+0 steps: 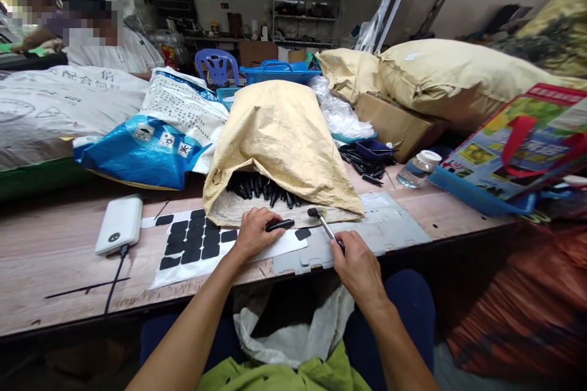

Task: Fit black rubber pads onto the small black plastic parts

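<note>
Can see black tubes (261,186) bunched in the open mouth of the tan sack (282,134). Cannot make out the depth of the pile, the contents of the lidded jar (415,171) or the dark inside of the white bag (257,342). In the left hand (255,233), holds one glossy black tube (282,225) just before the sack's mouth, fingers curled round and hiding its near end. With closed right hand (360,262), grips a small metal-shafted hammer (328,227), black-headed and yellowish on one side.
</note>
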Action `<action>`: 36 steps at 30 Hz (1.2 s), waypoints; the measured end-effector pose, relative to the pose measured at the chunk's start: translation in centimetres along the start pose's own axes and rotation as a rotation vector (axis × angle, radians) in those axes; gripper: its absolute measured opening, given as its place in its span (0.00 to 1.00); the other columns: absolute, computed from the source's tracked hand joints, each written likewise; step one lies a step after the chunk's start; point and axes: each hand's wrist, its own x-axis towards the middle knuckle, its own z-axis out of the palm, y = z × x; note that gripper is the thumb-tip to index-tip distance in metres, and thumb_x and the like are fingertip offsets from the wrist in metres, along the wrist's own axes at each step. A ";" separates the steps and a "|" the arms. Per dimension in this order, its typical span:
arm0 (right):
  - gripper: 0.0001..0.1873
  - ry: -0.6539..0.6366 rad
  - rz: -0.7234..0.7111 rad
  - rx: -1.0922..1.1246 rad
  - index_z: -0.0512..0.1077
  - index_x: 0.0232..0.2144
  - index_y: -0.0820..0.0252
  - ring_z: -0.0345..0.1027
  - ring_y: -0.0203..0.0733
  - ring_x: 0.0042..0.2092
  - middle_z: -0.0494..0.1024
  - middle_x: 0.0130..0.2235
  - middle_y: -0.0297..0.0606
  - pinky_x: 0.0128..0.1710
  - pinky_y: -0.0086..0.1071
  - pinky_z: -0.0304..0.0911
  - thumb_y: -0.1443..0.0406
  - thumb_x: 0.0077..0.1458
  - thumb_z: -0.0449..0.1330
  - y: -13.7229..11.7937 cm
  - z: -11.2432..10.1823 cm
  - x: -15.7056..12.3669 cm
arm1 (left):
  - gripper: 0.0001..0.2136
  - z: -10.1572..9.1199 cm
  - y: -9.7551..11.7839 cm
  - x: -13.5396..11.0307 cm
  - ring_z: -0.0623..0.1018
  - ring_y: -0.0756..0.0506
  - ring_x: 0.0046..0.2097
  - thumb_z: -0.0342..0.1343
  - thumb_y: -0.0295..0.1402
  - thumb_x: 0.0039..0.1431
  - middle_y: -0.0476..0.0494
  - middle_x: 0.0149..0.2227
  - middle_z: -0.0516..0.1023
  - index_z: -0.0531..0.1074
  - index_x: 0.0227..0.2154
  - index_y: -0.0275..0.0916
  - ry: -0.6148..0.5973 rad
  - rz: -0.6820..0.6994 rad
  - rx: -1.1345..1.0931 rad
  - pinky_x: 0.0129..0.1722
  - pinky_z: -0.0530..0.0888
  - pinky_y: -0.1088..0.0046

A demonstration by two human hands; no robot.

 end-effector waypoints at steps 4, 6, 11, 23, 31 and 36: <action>0.11 0.077 -0.071 0.323 0.70 0.42 0.58 0.71 0.45 0.43 0.76 0.41 0.42 0.44 0.36 0.65 0.62 0.66 0.50 -1.4 -0.5 -0.6 | 0.09 -0.2 0.0 -0.1 0.73 0.41 0.45 0.64 0.40 0.56 0.48 0.37 0.80 0.80 0.39 0.46 -0.006 -0.013 -0.017 0.50 0.62 0.61; 0.12 0.077 -0.091 0.404 0.71 0.43 0.58 0.72 0.45 0.44 0.77 0.41 0.43 0.46 0.36 0.67 0.61 0.67 0.49 -2.1 -0.5 -0.8 | 0.10 -0.3 0.1 -0.1 0.73 0.41 0.45 0.64 0.42 0.57 0.48 0.37 0.80 0.81 0.39 0.46 -0.007 -0.013 -0.023 0.50 0.62 0.61; 0.17 0.071 -0.122 0.417 0.72 0.53 0.61 0.73 0.46 0.45 0.79 0.43 0.46 0.49 0.39 0.69 0.63 0.67 0.50 -3.3 0.0 -1.0 | 0.09 -0.3 0.2 0.0 0.74 0.41 0.46 0.63 0.42 0.58 0.47 0.38 0.81 0.81 0.39 0.46 -0.019 -0.034 -0.048 0.51 0.63 0.61; 0.22 0.074 -0.247 0.336 0.71 0.60 0.56 0.73 0.43 0.42 0.76 0.40 0.42 0.47 0.34 0.69 0.67 0.69 0.47 -4.4 1.3 -2.1 | 0.08 -0.5 0.4 0.0 0.74 0.40 0.46 0.65 0.40 0.56 0.47 0.37 0.81 0.83 0.38 0.47 -0.034 -0.044 -0.043 0.51 0.62 0.60; 0.23 0.059 -0.267 0.365 0.69 0.62 0.55 0.72 0.44 0.42 0.75 0.41 0.42 0.47 0.35 0.68 0.66 0.70 0.47 -5.3 1.5 -2.1 | 0.08 -0.7 0.7 -0.1 0.73 0.40 0.46 0.64 0.38 0.56 0.47 0.37 0.81 0.82 0.38 0.46 -0.032 -0.037 -0.032 0.51 0.62 0.61; 0.23 -0.011 -0.279 0.347 0.70 0.60 0.54 0.73 0.42 0.41 0.75 0.40 0.41 0.46 0.33 0.68 0.68 0.69 0.46 -5.7 1.9 -2.4 | 0.04 -0.8 0.8 -0.2 0.73 0.40 0.45 0.63 0.37 0.55 0.47 0.35 0.80 0.81 0.33 0.45 -0.029 -0.039 -0.013 0.50 0.63 0.61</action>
